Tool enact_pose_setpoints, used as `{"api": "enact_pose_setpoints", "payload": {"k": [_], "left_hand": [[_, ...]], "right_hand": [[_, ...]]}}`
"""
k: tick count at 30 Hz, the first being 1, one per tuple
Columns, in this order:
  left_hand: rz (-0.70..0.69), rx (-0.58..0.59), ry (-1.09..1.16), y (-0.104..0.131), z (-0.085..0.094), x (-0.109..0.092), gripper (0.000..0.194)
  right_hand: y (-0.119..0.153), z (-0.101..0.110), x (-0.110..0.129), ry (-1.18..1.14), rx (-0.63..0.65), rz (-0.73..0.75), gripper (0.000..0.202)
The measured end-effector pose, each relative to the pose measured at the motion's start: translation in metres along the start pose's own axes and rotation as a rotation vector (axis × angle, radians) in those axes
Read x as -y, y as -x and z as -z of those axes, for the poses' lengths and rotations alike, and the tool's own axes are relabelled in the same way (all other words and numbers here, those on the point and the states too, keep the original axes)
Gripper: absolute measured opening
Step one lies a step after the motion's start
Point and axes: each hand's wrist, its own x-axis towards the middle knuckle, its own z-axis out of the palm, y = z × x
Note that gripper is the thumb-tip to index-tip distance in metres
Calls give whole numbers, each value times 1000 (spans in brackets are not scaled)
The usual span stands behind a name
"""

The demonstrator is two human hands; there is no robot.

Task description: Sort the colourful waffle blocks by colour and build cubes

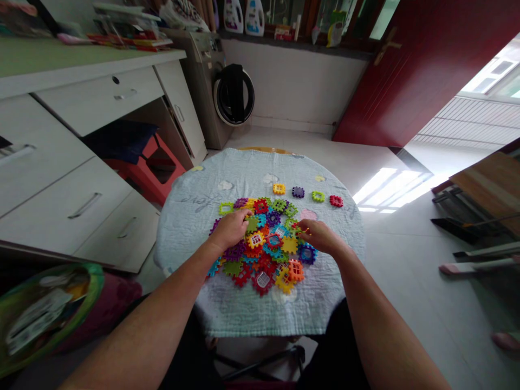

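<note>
A heap of colourful interlocking building blocks, flat squares with toothed edges, lies on the cloth-covered round table. My left hand is at the heap's left side, its fingers curled against an olive-green block. Over the right side of the heap is my right hand, with fingers closed around a small part, red or yellow, mostly hidden. Behind the heap, a yellow block, a purple block, a lime-green block and a red block lie spaced in a row.
A white drawer cabinet stands left, with a red stool under its counter. A full bin is at the lower left. Behind are a washing machine with its door open and a red door.
</note>
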Motion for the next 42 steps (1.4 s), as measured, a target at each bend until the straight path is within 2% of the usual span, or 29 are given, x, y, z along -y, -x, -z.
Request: {"api": "enact_pose_setpoints", "payload": {"k": [4, 8, 11, 14, 18, 20, 23, 27, 29, 31, 33, 34, 38, 40, 42], "left_hand": [[-58, -67, -176, 1, 0, 3, 32], [-73, -85, -188, 0, 5, 5, 33], [-85, -96, -175, 0, 7, 5, 33], [-86, -101, -163, 1, 9, 5, 32], [-60, -94, -158, 2, 12, 7, 32], [-56, -82, -161, 3, 15, 8, 32], [-48, -75, -168, 3, 19, 10, 31], [-32, -78, -170, 2, 21, 10, 31], [-28, -77, -169, 2, 21, 10, 31], [-24, -75, -169, 2, 22, 9, 31], [-20, -76, -172, 2, 22, 9, 31], [-17, -80, -175, 2, 22, 8, 31], [0, -96, -195, 2, 22, 10, 33], [13, -93, -206, 2, 22, 12, 33], [19, -86, -214, 3, 22, 13, 34]], "right_hand": [[-2, -2, -1, 26, -7, -13, 23], [-5, -7, -8, 57, -12, -54, 28], [-13, -12, -12, 70, -91, -21, 29], [-29, -18, -7, 63, -215, -12, 30], [-61, -22, 13, 100, -321, -42, 41], [-77, -23, 24, 136, -343, -51, 46], [-97, -22, 34, 188, -305, -104, 45], [-109, -23, 31, 220, -230, -138, 34], [-110, -24, 24, 190, -275, -127, 36], [-106, -26, 20, 106, -391, -125, 44], [-97, -30, 22, -33, -495, -84, 49], [-92, -32, 26, -105, -508, -27, 50], [-72, -48, 57, -231, -382, 313, 49], [-68, -56, 73, -205, -356, 375, 52], [-68, -64, 84, -162, -344, 374, 56]]}}
